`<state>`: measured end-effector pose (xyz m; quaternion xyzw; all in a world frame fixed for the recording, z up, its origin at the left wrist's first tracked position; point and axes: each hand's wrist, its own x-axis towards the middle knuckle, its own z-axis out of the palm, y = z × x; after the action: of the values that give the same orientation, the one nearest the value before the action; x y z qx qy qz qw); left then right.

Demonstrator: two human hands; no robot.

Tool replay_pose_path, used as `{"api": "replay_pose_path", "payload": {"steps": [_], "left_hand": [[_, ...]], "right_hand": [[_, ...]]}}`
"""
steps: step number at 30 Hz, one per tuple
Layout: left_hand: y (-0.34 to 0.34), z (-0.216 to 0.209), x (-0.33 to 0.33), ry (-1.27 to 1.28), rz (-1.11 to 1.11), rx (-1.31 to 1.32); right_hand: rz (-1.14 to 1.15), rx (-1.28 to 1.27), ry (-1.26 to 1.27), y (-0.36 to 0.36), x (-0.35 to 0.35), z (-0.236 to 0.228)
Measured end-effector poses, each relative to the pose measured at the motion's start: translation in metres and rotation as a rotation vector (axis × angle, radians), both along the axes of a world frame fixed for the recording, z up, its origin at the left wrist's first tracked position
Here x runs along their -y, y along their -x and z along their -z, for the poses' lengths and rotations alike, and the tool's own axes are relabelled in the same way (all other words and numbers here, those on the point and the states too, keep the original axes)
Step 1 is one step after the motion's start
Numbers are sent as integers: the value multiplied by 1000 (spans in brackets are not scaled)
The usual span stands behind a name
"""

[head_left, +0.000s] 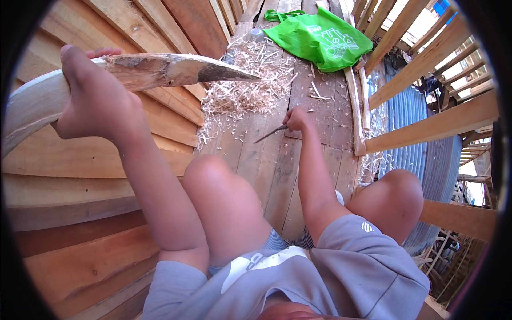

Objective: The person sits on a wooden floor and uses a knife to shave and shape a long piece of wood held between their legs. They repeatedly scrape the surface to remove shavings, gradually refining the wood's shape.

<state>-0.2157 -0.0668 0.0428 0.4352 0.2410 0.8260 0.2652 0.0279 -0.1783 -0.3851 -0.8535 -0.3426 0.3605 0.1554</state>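
Note:
A long, curved piece of pale wood is raised at the upper left, tapering to a dark-stained point on its right. My left hand is closed around it, fingers wrapped over its far side and mostly hidden. Past my knees, over the floorboards, my right hand grips a slim knife. Its narrow dark blade points left and toward me; the fist hides the handle. Blade and wood are well apart.
Curly wood shavings lie heaped on the plank floor. A green bag lies at the far end beside a small clear container. Plank walls stand left; a slatted railing and blue corrugated sheets stand right.

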Motion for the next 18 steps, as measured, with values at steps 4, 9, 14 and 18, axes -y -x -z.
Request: {"api": "replay_pose_path", "payload": {"steps": [4,9,14,18], "left_hand": [[3,0,0,8,-1,-18],[7,1,-2,11,39,-31],[9,0,4,30,11,-68],[11,2,8,48,-8,-106]], "right_hand": [[-252,-128,82,33,-9,8],[157,24,-181,78,-21,9],[-191,-175,-96,70,-32,-8],[-50,-45,-141,91,-32,-8]]}}
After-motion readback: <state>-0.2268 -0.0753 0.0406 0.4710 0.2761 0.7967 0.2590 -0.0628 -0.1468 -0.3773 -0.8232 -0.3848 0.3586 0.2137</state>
